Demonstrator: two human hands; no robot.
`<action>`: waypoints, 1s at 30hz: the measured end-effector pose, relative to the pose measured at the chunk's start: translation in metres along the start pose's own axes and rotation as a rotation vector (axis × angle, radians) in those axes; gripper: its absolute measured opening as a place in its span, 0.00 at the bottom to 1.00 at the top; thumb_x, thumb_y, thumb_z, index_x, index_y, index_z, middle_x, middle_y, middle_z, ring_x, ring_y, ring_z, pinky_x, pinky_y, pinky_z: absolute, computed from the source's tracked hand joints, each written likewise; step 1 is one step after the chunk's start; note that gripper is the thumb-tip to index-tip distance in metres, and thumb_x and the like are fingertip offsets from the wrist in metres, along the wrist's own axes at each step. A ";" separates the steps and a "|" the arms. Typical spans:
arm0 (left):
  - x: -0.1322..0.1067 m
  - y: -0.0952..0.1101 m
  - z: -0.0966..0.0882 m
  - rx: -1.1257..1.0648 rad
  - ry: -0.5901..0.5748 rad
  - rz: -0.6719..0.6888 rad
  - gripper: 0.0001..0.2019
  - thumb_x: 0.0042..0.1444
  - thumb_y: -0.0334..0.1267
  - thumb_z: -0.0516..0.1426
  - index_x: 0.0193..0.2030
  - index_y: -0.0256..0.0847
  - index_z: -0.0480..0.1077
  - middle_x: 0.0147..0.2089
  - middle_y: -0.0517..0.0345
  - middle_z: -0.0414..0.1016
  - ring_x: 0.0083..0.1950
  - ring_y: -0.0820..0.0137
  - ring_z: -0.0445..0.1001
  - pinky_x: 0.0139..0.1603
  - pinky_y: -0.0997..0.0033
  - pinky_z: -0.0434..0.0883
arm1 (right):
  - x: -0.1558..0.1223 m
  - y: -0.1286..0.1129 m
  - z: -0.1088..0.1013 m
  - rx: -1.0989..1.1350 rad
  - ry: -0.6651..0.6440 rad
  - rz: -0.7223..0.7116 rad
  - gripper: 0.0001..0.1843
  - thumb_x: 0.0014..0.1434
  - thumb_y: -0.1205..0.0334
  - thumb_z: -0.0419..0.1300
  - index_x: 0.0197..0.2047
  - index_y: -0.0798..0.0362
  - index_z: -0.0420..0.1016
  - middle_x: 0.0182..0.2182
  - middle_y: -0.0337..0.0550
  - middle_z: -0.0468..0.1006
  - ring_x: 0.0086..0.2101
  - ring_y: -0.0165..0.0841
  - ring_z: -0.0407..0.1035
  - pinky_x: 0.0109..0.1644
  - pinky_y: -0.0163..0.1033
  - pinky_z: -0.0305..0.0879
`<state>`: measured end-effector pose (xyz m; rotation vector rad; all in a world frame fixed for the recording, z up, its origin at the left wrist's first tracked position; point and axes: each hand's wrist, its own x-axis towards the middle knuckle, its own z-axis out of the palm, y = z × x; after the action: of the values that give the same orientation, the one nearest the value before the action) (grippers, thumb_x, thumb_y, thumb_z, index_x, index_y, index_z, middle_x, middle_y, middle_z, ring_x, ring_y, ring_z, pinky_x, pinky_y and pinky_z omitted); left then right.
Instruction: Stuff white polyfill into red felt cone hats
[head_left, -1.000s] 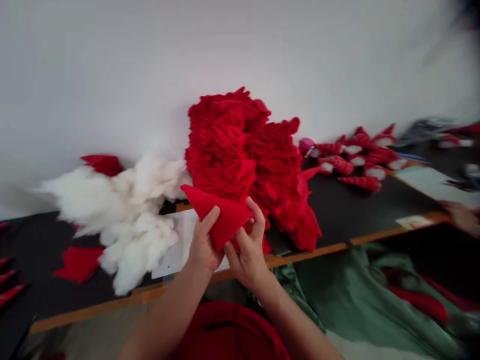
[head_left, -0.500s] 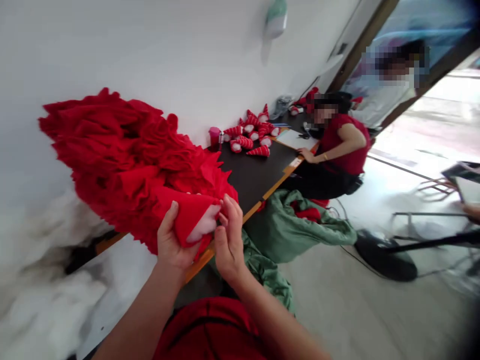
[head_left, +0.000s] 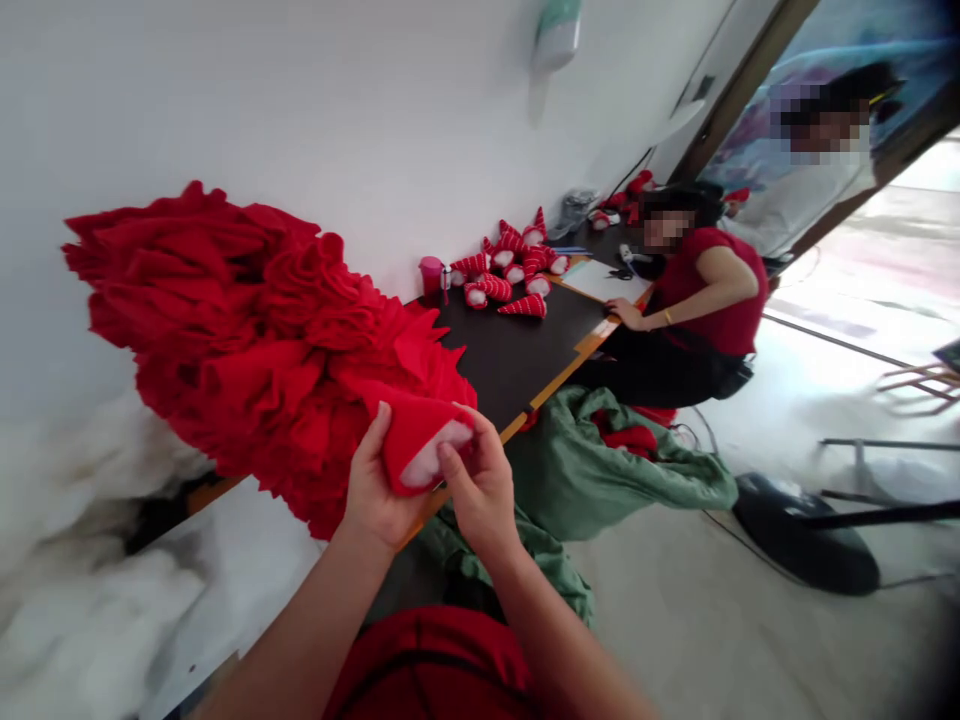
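Note:
My left hand (head_left: 375, 490) grips a red felt cone (head_left: 409, 430) whose wide end shows white stuffing. My right hand (head_left: 476, 485) is closed on that open end, thumb pressing into the white filling. Both hands hover at the front edge of a dark table (head_left: 510, 350). Right behind the cone lies a big heap of red felt cones (head_left: 247, 330). White fluffy stuffing (head_left: 67, 560) spreads at the left.
Finished striped red cones (head_left: 510, 275) and a pink cup (head_left: 430, 275) sit further down the table. A seated person in a red top (head_left: 705, 300) works there. A green cloth bag (head_left: 600, 465) lies on the floor by the table edge.
The view swung right from the stuffing pile toward the far end of the table. The cone has been turned in my hands, so its stuffed open end now faces me.

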<state>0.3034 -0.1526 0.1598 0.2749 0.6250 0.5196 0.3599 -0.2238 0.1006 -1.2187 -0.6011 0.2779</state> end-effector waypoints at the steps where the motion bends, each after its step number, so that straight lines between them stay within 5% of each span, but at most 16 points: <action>1: 0.000 0.002 -0.002 0.016 -0.005 0.006 0.14 0.57 0.44 0.53 0.38 0.33 0.71 0.34 0.51 0.78 0.34 0.67 0.76 0.40 0.68 0.74 | 0.001 0.000 0.002 -0.018 0.010 0.007 0.15 0.54 0.60 0.58 0.47 0.49 0.67 0.40 0.43 0.73 0.39 0.33 0.69 0.43 0.39 0.67; 5: -0.003 0.007 -0.020 0.116 -0.061 0.180 0.22 0.49 0.53 0.58 0.43 0.36 0.68 0.43 0.48 0.75 0.43 0.63 0.74 0.46 0.64 0.72 | 0.007 0.003 0.015 -0.070 0.117 0.061 0.09 0.53 0.61 0.56 0.40 0.51 0.67 0.31 0.39 0.71 0.30 0.30 0.67 0.33 0.35 0.65; 9: -0.012 0.006 -0.046 0.357 0.024 0.604 0.35 0.33 0.39 0.69 0.50 0.49 0.60 0.49 0.58 0.67 0.47 0.67 0.71 0.46 0.68 0.71 | 0.005 0.010 0.031 -0.080 0.147 0.062 0.09 0.53 0.59 0.57 0.38 0.51 0.65 0.30 0.37 0.69 0.29 0.29 0.65 0.32 0.34 0.63; 13: -0.018 0.008 -0.058 0.623 0.142 0.823 0.25 0.40 0.35 0.64 0.46 0.45 0.59 0.47 0.57 0.65 0.46 0.71 0.70 0.47 0.70 0.69 | -0.006 0.008 0.045 -0.063 0.029 0.050 0.10 0.52 0.62 0.57 0.39 0.50 0.65 0.31 0.37 0.68 0.30 0.29 0.65 0.33 0.35 0.64; 18: -0.019 0.019 -0.066 0.710 0.280 0.941 0.20 0.43 0.34 0.60 0.44 0.43 0.60 0.45 0.56 0.65 0.44 0.69 0.70 0.44 0.69 0.69 | -0.014 -0.007 0.047 -0.054 -0.195 -0.012 0.12 0.56 0.61 0.56 0.45 0.49 0.69 0.39 0.42 0.71 0.38 0.32 0.68 0.41 0.38 0.66; 26: -0.026 0.018 -0.065 0.754 0.160 0.961 0.21 0.44 0.35 0.61 0.46 0.43 0.61 0.45 0.55 0.67 0.44 0.69 0.70 0.44 0.71 0.70 | -0.013 -0.005 0.050 -0.141 -0.075 0.053 0.05 0.53 0.62 0.58 0.34 0.51 0.69 0.26 0.36 0.69 0.26 0.28 0.63 0.31 0.34 0.64; 30: -0.021 0.015 -0.066 0.801 0.189 0.991 0.21 0.44 0.33 0.61 0.46 0.43 0.61 0.45 0.56 0.66 0.45 0.69 0.69 0.45 0.70 0.69 | -0.015 -0.006 0.046 -0.164 -0.089 0.033 0.04 0.51 0.64 0.58 0.32 0.51 0.66 0.25 0.34 0.66 0.26 0.27 0.61 0.30 0.34 0.62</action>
<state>0.2422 -0.1459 0.1242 1.3432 0.8457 1.2394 0.3203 -0.1969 0.1123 -1.3809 -0.6919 0.3170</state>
